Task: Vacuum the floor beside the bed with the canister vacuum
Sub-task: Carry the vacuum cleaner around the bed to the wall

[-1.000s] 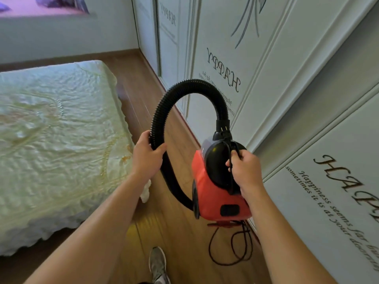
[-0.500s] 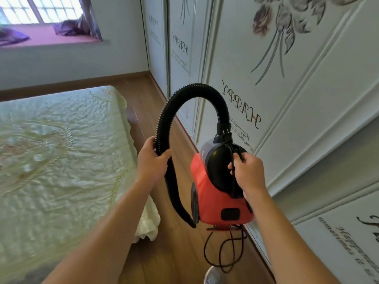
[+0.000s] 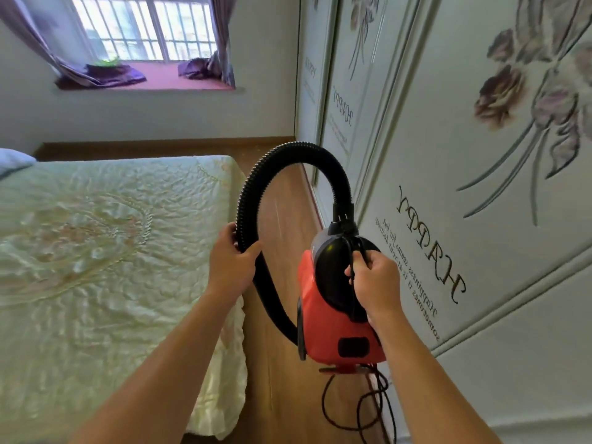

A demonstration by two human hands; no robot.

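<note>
Gripping hose (image 3: 294, 152) w/ left hand (image 3: 232, 267), right hand (image 3: 376, 280) clutching vacuum (image 3: 323, 322), wood floor (image 3: 282, 395) btwn bed (image 3: 112, 251), wardrobe (image 3: 448, 139)

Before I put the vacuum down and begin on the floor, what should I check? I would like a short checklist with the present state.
1. Grip of the left hand on the black hose: ok, fingers wrap it.
2. The right hand holds the red canister vacuum at its top: ok.
3. Power cord tidy: not ok, it hangs in loose loops under the canister.
4. Cord plugged in: cannot tell.
5. Nozzle end of the hose: cannot tell, hidden.
6. Canister on the wooden floor: not ok, held in the air.
</note>
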